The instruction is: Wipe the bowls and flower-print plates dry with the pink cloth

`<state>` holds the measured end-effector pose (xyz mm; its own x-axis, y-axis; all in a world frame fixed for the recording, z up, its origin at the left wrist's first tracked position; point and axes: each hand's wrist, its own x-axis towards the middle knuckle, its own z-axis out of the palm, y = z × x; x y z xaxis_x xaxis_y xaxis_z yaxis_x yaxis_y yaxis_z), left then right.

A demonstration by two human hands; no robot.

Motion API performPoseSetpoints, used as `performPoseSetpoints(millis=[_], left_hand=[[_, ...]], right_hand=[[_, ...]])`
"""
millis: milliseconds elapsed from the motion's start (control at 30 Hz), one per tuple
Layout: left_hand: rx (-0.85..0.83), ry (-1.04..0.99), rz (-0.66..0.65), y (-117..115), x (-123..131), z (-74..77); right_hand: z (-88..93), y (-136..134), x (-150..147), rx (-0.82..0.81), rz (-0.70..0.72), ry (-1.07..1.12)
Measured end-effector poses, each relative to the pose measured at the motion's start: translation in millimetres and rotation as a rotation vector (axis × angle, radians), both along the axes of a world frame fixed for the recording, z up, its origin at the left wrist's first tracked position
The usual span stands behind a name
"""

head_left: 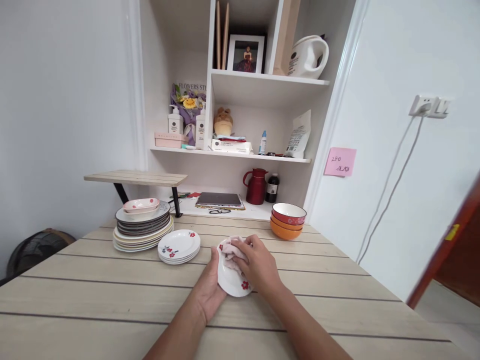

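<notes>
My left hand [210, 287] grips a small white plate [230, 284] by its left edge, thumb on the rim and the other fingers underneath. Red flowers decorate the plate, which is tilted toward me above the table. In my right hand [259, 261] a pale pink cloth [233, 252] is bunched up and pressed against the plate's upper face. To the left lies a short stack of matching flowered plates [180, 245]. Behind it rises a taller stack of larger plates [142, 230], topped by a pink-spotted oblong dish [141, 205].
Stacked red and orange bowls [287, 227] stand at the table's back right. A small raised shelf [135, 177] overhangs the back left. Beyond the slatted table [112, 300] are a laptop [219, 199], glasses [220, 211], a red jug [256, 186] and a dark bottle [272, 188].
</notes>
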<state>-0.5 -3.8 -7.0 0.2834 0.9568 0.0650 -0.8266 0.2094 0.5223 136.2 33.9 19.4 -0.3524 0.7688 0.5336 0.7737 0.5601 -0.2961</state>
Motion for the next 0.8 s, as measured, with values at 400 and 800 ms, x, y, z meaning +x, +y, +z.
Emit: performPoseSetpoints(millis=[400,800], left_hand=[[-0.014,-0.003,0.154,1.0,-23.2,7.0],[-0.011,-0.002,0.059,1.4,-6.5,0.8]], right_hand=[[-2.0,-21.3,-9.5,-0.051,0.292,-0.042],[-1.1,0.4,2.7,-0.024,-0.031,-0.016]])
